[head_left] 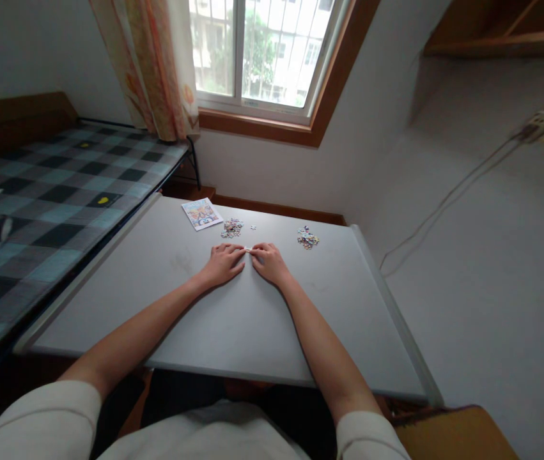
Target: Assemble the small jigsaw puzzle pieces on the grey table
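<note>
Small room, pale walls, barred window past table's far edge, daylight behind it. Wooden frame round window. Floral curtain, orange and cream, past table's far left corner. Bed along table's left side: checked cover, dark and pale blue squares, yellow heart marks. Wooden shelf high up, past table's far right. Sockets on wall right of table; cord from there, slanting down towards table's right rim. Yellow-brown wooden top off table's near right corner, only partly in view.

Table: whitish grey, dull smudges on top. Card, colourful, flat and askew near table's far left corner. Left pile of puzzle pieces towards table's far edge, left of middle. Loose piece alone, about middle of table's far edge. Right pile towards table's far right, well apart from left pile.

Left hand over table's middle, palm down, thumb and fingertips pinching held piece. Right hand same, gripping from table's right side. Held piece: small, whitish, just beyond table's centre, between both hands. Single or two joined: unclear, too small, partly covered. Bare forearms in over table's near edge.
</note>
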`<state>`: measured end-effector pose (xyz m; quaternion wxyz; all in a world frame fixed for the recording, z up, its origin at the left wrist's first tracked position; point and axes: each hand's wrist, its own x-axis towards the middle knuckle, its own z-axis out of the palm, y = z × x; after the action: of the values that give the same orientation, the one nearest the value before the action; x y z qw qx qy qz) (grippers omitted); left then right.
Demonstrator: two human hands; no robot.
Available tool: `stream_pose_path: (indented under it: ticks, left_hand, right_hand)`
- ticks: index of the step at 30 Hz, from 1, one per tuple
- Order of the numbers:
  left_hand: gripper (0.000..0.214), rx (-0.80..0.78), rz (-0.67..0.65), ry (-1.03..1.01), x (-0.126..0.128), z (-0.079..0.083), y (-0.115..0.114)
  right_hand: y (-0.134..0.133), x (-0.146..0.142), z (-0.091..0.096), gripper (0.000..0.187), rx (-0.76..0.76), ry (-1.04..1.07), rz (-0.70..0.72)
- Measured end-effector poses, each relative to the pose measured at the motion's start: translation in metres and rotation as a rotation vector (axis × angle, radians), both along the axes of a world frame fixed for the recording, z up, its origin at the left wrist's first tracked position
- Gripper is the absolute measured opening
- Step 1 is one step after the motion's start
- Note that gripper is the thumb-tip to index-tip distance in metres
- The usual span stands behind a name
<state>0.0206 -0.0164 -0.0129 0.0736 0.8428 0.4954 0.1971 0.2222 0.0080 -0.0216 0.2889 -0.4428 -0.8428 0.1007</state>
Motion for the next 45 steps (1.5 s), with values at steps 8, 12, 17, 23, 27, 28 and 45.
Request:
stream_pose_path:
  ticks: [8,12,17,23,27,28,45]
  left_hand:
    - [0.039,0.008,0.015,0.013,0.0006,-0.0010,0.0005]
    - [0.040,0.004,0.010,0.010,0.0003,-0.0012,0.0005]
    - [0.040,-0.001,0.012,0.006,0.0000,-0.0026,0.0015]
    - [0.039,-0.009,0.014,-0.011,-0.0003,-0.0017,0.0014]
    - [0.038,-0.003,0.017,0.001,-0.0005,-0.0009,0.0008]
    - [0.038,-0.002,0.018,0.005,-0.0005,-0.0008,0.0007]
    - [0.039,0.003,0.009,-0.003,-0.0008,-0.0008,0.0009]
  right_hand:
    - [0.0012,-0.0001,-0.0028,0.023,0.002,0.026,-0.020]
    - [0.0015,-0.0005,-0.0040,0.022,-0.001,0.035,-0.025]
    - [0.0003,-0.0004,-0.0026,0.022,-0.013,0.037,-0.028]
    - [0.0006,-0.0001,-0.0034,0.022,-0.019,0.044,-0.029]
    - [0.0018,0.0000,-0.0044,0.025,-0.016,0.070,-0.029]
    - [0.0021,0.0000,-0.0043,0.026,-0.015,0.080,-0.031]
    - [-0.0006,-0.0009,-0.0009,0.027,-0.029,0.000,-0.041]
